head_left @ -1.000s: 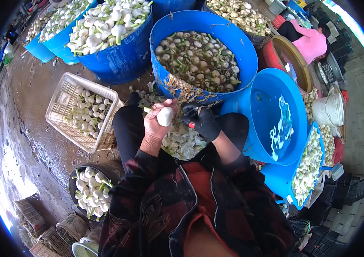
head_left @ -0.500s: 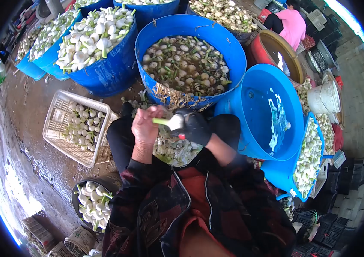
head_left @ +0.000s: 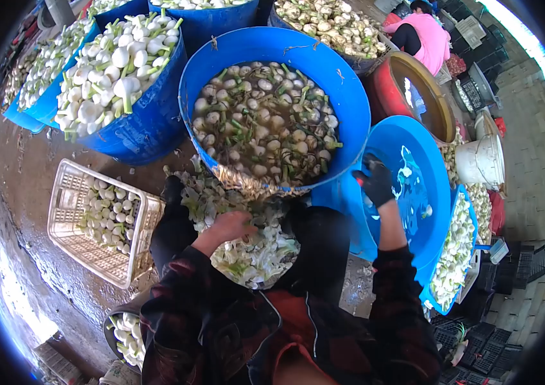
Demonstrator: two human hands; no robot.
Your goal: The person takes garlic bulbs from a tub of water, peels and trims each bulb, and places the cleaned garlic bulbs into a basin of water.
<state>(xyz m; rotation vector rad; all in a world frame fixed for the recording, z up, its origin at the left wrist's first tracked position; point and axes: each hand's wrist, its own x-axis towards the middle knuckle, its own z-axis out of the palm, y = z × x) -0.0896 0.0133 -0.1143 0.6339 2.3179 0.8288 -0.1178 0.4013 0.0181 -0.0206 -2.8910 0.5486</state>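
Observation:
My bare left hand (head_left: 234,226) is over a heap of pale garlic peels (head_left: 256,256) between my knees. Its fingers are loosely stretched to the right, and no bulb shows in them. In a black glove, my right hand (head_left: 376,182) reaches over the near-left rim of the light blue tub (head_left: 421,239), which holds water. A small red object (head_left: 359,181) shows at its thumb side; the rest is hidden by the glove. One white garlic bulb (head_left: 427,211) floats in that tub. Ahead stands a large blue tub (head_left: 343,67) of murky water and unpeeled garlic bulbs (head_left: 266,122).
A cream plastic crate (head_left: 60,221) with white bulbs stands left. Blue barrels (head_left: 150,122) heaped with garlic rise behind it. A blue tray (head_left: 462,256) of garlic lies right, near a white bucket (head_left: 481,160). Another person (head_left: 426,42) in pink sits at the far right.
My right hand has moved from in front of my chest to over the light blue tub. The garlic bulb has left my hands. My left hand has lowered to the peels.

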